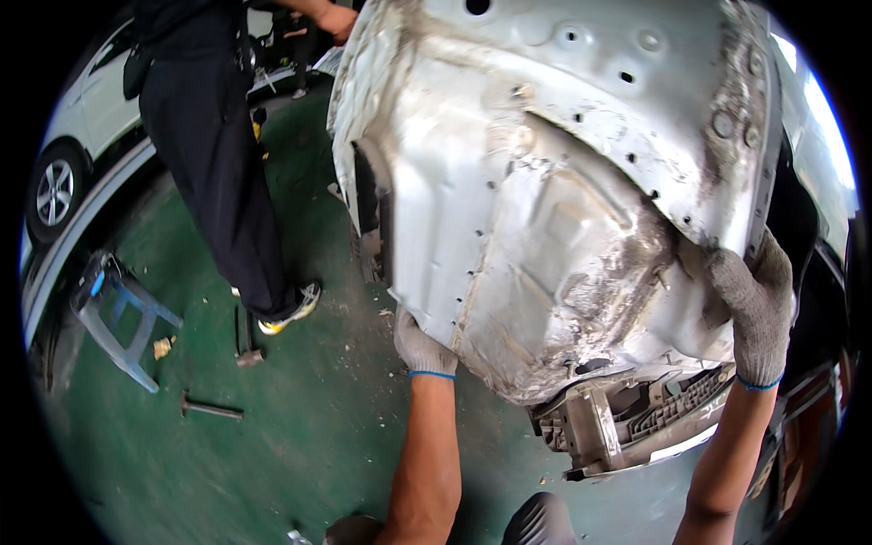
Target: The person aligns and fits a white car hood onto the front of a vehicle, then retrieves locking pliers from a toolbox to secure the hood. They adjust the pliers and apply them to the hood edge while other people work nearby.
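A large silver-white car body panel (509,200), dirty and scuffed with brown grime, fills the middle and right of the head view. It is pressed into ribs and hollows and dotted with small holes. My left hand (421,350), in a grey knit glove with a blue cuff, grips the panel's lower left edge, its fingers hidden behind the metal. Gloved the same way, my right hand (761,300) wraps over the edge at the lower right. Under the panel's lower end shows a grimy bumper section (627,427) with a ribbed plastic part.
On the green floor (300,454) lie two hammers (213,409) (246,356). A plastic step stool (127,318) is at the left, below a white car (100,91). Another person in dark trousers (213,154) stands close by the panel's far left; a bare hand (338,22) is near its top edge.
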Demonstrator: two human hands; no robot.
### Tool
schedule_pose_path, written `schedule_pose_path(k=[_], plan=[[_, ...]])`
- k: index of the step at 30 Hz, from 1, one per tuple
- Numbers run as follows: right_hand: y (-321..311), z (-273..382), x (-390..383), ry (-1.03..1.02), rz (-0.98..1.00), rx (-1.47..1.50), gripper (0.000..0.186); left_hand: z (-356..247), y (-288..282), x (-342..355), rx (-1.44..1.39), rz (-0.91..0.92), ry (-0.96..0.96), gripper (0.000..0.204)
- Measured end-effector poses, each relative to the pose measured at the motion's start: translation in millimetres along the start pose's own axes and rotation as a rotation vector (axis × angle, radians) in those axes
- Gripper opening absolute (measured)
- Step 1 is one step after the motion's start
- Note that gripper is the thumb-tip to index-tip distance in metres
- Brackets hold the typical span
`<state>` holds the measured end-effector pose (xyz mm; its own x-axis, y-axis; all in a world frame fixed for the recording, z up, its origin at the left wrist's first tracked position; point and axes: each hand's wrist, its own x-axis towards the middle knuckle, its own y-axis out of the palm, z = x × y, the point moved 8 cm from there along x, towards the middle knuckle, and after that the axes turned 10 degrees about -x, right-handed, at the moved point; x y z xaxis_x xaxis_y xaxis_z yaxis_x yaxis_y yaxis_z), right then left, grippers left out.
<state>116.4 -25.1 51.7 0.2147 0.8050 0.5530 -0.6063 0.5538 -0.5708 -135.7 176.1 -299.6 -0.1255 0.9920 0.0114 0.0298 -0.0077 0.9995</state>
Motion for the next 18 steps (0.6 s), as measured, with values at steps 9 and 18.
schedule_pose_path(k=[9, 18], plan=[[6.9, -0.8, 3.1, -0.059, 0.0, 0.263, 0.064, 1.4, 0.0, -1.1, 0.096, -0.008, -0.103, 0.057], [3.0, 0.8, 1.2, -0.102, -0.036, 0.196, 0.059, 0.5, -4.9, 5.4, 0.153, 0.015, -0.11, 0.06]])
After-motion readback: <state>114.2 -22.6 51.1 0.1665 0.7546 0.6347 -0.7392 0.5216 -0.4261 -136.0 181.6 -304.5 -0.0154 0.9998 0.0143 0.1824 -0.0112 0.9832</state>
